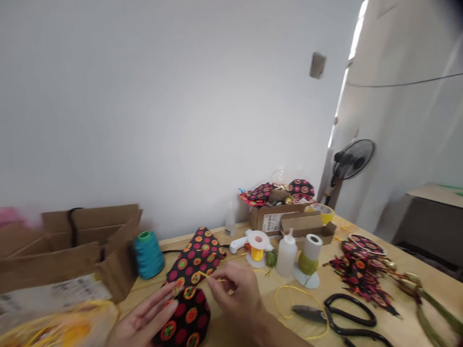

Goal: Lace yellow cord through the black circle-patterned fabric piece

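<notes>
A black patterned fabric piece (191,315) with red and orange circles is pinched between the thumb and fingers of my left hand (146,315). Just right of it, my right hand (238,294) has its thumb and fingers closed on a yellow cord (204,274), whose short end sticks out toward the fabric. A loose loop of yellow cord (278,301) lies on the wooden table to the right. Behind both hands rests a larger triangular fabric piece (198,255) of the same pattern.
Black scissors (349,315) lie at the right front, near fabric scraps (365,274). Spools (257,246), a white bottle (287,255) and a filled cardboard box (267,217) stand behind. A teal thread cone (148,255) and an open carton (65,260) are at left.
</notes>
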Tool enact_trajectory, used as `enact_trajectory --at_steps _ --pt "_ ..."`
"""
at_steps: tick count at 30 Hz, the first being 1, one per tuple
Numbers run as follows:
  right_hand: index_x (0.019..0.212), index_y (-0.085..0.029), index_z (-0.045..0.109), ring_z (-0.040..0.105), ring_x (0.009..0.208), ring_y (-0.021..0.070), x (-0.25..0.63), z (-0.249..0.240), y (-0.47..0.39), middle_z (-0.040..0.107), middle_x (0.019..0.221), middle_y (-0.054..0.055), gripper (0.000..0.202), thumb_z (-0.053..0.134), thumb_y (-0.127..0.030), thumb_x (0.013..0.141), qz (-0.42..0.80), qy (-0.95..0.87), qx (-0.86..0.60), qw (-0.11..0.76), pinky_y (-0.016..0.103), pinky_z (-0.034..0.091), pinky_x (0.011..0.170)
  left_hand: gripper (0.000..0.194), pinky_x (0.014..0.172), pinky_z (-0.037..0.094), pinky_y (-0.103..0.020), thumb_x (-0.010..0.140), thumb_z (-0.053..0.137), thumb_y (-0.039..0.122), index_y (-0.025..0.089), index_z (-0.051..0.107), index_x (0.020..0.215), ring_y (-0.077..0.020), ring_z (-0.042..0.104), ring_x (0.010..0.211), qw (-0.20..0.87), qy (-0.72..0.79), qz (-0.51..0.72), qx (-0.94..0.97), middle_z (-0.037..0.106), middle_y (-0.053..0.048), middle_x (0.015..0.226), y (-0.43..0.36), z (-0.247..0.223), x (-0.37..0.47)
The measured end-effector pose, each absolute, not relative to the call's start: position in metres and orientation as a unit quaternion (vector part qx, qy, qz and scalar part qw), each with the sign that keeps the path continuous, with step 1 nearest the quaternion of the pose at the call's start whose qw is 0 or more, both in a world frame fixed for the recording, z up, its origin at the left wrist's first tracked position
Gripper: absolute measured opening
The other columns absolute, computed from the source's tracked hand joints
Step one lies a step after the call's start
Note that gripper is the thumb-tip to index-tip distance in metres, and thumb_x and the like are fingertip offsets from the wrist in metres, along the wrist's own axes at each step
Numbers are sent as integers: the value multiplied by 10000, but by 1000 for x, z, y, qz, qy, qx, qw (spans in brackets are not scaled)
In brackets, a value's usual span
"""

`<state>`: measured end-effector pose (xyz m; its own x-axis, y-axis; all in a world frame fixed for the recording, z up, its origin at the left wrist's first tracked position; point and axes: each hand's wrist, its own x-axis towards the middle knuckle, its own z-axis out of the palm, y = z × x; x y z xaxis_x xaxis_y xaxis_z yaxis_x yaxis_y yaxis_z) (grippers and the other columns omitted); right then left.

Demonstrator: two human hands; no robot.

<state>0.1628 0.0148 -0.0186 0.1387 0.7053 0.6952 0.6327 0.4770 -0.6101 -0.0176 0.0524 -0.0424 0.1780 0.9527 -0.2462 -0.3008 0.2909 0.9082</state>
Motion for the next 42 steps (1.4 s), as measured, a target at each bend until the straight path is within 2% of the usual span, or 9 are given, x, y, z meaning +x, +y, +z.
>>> enact_trajectory --at_steps 5,9,13,16,22,26,30,34,42 --pt "643 -177 574 484 489 99 160 -15 3 544 546 -5 122 497 -170 738 23 -700 -448 555 199 352 468 397 780 510 -274 465 798 242 182 675 838 -224 634 909 596 450 518 417 730 -49 866 41 -22 -9" --pt "609 -184 532 446 462 88 155 -14 0 485 502 -32 127 491 -131 716 0 -724 -426 543 194 320 448 337 682 533 -201 466 776 192 185 681 789 -171 671 768 559 426 541 462 741 -19 763 36 -18 -3" --pt "602 -180 537 439 452 81 153 -16 2 477 498 -35 124 501 -125 707 1 -725 -424 543 189 304 440 320 654 527 -147 472 749 148 214 681 778 -134 673 707 543 418 549 479 738 23 714 29 -15 2" --pt "597 -181 536 444 452 79 152 -16 1 479 498 -34 127 505 -122 705 5 -726 -425 540 187 302 437 303 657 527 -144 479 735 149 222 683 769 -135 672 716 540 422 541 488 737 27 730 24 -12 4" --pt "605 -188 540 457 456 86 151 -18 -3 492 503 -29 132 497 -137 719 22 -734 -435 521 196 304 440 300 712 535 -222 505 719 185 213 673 800 -182 663 781 521 422 537 512 723 -8 805 20 -12 4" --pt "606 -186 547 459 455 86 151 -20 -4 505 512 -24 133 498 -136 719 31 -734 -438 518 195 311 438 384 702 530 -213 569 695 185 243 634 943 -163 654 773 509 395 535 546 676 18 779 19 -17 4" --pt "658 -187 581 480 476 93 151 -19 -3 539 534 -11 130 499 -150 752 43 -736 -431 520 193 341 452 498 734 510 -210 667 631 178 276 509 1140 -150 641 801 501 368 521 584 650 23 800 18 -20 4" --pt "699 -181 607 493 470 90 152 -16 -2 559 538 -3 121 516 -178 778 31 -740 -426 519 179 359 442 510 776 498 -230 717 587 209 279 453 1204 -167 629 865 484 378 502 609 675 4 879 18 -23 1" --pt "773 -170 624 516 487 97 152 -15 -2 590 575 12 105 521 -179 793 22 -747 -412 521 176 383 444 443 833 467 -276 750 549 306 337 485 1187 -192 615 930 335 469 419 702 702 33 969 16 -24 -6"
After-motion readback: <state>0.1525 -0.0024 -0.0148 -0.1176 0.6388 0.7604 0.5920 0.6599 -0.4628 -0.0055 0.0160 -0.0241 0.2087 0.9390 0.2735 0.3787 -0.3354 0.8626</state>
